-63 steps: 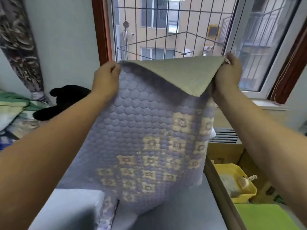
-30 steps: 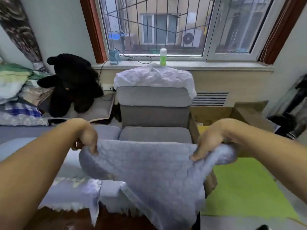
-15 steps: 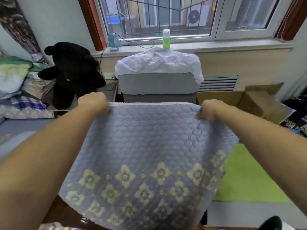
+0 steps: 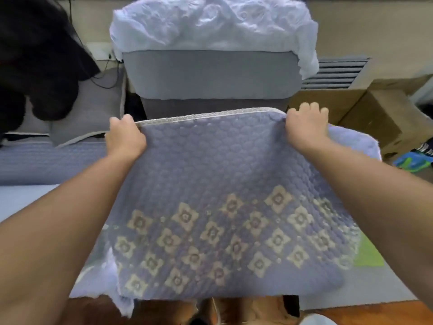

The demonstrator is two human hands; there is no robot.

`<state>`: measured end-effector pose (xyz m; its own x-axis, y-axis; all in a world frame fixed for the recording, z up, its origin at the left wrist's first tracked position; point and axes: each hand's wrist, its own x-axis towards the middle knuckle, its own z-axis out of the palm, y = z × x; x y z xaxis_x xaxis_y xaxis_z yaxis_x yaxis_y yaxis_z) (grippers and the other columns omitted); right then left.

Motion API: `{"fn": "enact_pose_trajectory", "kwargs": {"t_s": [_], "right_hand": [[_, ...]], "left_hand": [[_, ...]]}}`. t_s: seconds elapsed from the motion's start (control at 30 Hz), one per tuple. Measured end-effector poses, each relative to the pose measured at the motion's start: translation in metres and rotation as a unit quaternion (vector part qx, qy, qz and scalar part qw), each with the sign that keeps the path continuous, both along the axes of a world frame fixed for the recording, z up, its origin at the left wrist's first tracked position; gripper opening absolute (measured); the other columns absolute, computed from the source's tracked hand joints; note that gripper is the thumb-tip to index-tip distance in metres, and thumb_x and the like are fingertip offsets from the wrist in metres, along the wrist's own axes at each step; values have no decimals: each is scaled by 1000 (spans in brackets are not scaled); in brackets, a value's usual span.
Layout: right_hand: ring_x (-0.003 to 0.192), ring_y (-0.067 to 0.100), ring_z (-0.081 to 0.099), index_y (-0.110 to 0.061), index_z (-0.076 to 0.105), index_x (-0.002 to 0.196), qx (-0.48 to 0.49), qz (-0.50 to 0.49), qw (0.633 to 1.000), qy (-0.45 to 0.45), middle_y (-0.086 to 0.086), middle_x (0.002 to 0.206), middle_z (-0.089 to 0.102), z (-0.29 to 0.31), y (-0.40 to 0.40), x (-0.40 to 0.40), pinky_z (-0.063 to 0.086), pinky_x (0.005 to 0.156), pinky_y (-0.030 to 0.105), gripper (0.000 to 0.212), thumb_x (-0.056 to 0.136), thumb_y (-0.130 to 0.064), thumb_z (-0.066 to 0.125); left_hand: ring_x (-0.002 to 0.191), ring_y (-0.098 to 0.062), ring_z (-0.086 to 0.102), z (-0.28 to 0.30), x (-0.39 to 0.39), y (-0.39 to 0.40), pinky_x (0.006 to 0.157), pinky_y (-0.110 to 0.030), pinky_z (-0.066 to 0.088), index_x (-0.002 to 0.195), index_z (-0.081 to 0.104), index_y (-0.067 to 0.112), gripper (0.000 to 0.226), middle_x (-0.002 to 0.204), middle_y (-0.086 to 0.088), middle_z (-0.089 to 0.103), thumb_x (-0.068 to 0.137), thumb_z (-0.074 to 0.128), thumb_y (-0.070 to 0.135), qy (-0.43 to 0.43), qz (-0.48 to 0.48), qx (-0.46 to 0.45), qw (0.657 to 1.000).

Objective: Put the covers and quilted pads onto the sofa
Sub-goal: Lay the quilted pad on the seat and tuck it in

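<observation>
A lilac quilted pad [image 4: 215, 184] with beige flower patterns along its near half is spread over the seat of the grey sofa section [image 4: 208, 76]. My left hand [image 4: 125, 137] grips its far left corner and my right hand [image 4: 304, 127] grips its far right corner, both close to the base of the backrest. A crumpled white cover [image 4: 210, 24] lies draped over the top of the backrest. The seat cushion itself is hidden under the pad.
A black plush toy [image 4: 35, 66] sits at the left above a grey cushion [image 4: 93, 106]. Another lilac quilted pad [image 4: 46, 163] covers the sofa seat to the left. Cardboard boxes [image 4: 379, 118] stand to the right, with a green mat [image 4: 367, 254] below.
The pad, held up high and then shaken out, has come down over the seat. Both hands have pushed its far edge forward to the backrest, and my view has tilted downward.
</observation>
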<state>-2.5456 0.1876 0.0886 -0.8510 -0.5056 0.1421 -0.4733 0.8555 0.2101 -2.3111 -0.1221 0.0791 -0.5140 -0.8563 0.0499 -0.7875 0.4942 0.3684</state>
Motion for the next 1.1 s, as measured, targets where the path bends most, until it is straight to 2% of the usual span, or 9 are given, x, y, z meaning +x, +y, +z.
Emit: {"fn": "enact_pose_trajectory", "kwargs": {"t_s": [0.13, 0.27, 0.4, 0.57, 0.67, 0.77, 0.9, 0.97, 1.1], "right_hand": [[123, 42, 38, -5, 43, 139, -12, 14, 1000, 23, 26, 132, 44, -145, -64, -45, 30, 110, 53, 55, 85, -7, 52], [148, 45, 10, -17, 18, 157, 98, 42, 979, -176, 21, 162, 12, -305, -66, 13, 12, 118, 60, 72, 93, -23, 51], [147, 40, 15, -30, 16, 157, 131, -54, 918, -371, 13, 164, 9, -407, -30, 39, 24, 116, 58, 64, 99, -42, 42], [136, 41, 32, -26, 16, 154, 132, -105, 925, -339, 13, 157, 16, -436, -13, 24, 41, 102, 54, 69, 97, -50, 46], [122, 42, 47, -6, 35, 145, 137, -94, 937, -308, 21, 143, 34, -431, -46, 17, 49, 95, 48, 61, 93, -31, 54], [112, 37, 56, -10, 39, 141, 57, -10, 943, -328, 15, 145, 32, -423, -98, -14, 51, 86, 43, 50, 93, -18, 54], [130, 39, 49, -19, 14, 157, 13, 53, 939, -341, 7, 164, 5, -432, -158, -97, 45, 98, 44, 75, 95, -14, 55], [130, 40, 47, -15, 14, 158, 28, 68, 944, -320, 11, 162, 12, -452, -164, -135, 47, 95, 46, 77, 94, -15, 57], [106, 44, 57, -3, 37, 139, 48, 42, 963, -261, 21, 141, 33, -473, -150, -153, 49, 74, 43, 46, 97, -15, 53]], "left_hand": [[129, -30, 46, -143, -62, -25, 111, -37, 34, 156, 27, 23, 65, 161, -14, 9, 98, 56, 25, 46, -78, 143, 986], [149, -36, 21, -320, -28, 26, 122, -45, 23, 159, 22, 29, 72, 164, -20, 3, 98, 56, 43, -113, -149, 229, 955], [152, -37, 9, -415, 14, 40, 119, -59, 21, 158, 14, 42, 66, 167, -7, 2, 98, 39, 58, -266, -123, 212, 932], [151, -39, 6, -444, 26, 14, 115, -61, 23, 156, 9, 49, 65, 168, -3, -2, 99, 38, 61, -296, -154, 190, 923], [140, -46, 32, -436, 27, 5, 109, -58, 39, 154, 30, 41, 60, 160, -14, 24, 96, 46, 47, -290, -187, 157, 925], [109, -47, 56, -430, 4, -23, 85, -55, 54, 138, 53, 17, 50, 126, -23, 52, 89, 56, 20, -235, -197, 105, 946], [115, -41, 59, -431, -68, -91, 92, -48, 48, 159, 15, 27, 59, 135, -21, 53, 104, 35, 23, -222, -58, 86, 969], [120, -41, 57, -440, -92, -128, 97, -48, 45, 160, 1, 34, 64, 140, -24, 52, 105, 34, 27, -246, 6, 117, 962], [119, -47, 55, -454, -101, -155, 97, -50, 44, 145, 33, 18, 49, 130, -31, 56, 98, 47, 22, -242, 21, 145, 959]]}}
